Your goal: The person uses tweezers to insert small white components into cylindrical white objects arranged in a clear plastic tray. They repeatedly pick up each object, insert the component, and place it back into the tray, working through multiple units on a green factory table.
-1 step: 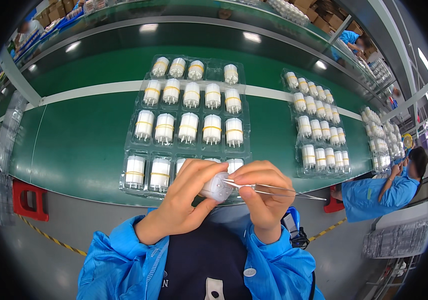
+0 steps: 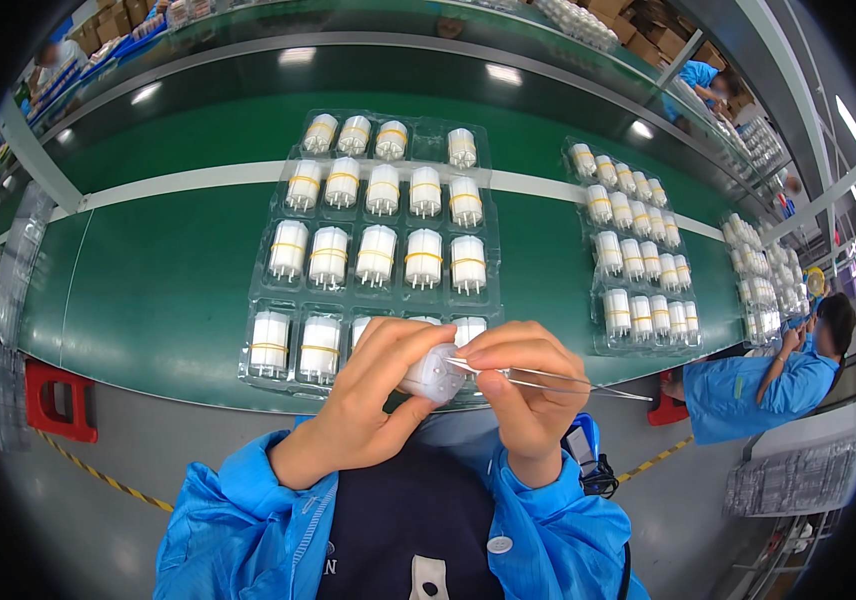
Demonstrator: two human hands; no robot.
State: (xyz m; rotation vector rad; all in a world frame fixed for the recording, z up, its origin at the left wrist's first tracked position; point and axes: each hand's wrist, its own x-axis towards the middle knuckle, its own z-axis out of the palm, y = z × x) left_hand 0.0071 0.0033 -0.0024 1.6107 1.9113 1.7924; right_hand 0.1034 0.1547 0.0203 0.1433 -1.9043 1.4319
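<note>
My left hand is closed round a white cylindrical plug part, its round end face turned toward my right hand. Between the fingers of my right hand is a pair of metal tweezers, whose shanks stick out to the right. The tweezer tips meet the end face of the plug part, and whether they pinch something there is too small to tell. Just beyond my hands lies a clear plastic tray holding rows of white pronged cylinders, most with a yellow band; my hands hide part of its nearest row.
Farther right on the green bench lie a second filled tray and more white cylinders. A co-worker in blue is at the right. Red stools stand below the bench edge. A metal rail crosses behind.
</note>
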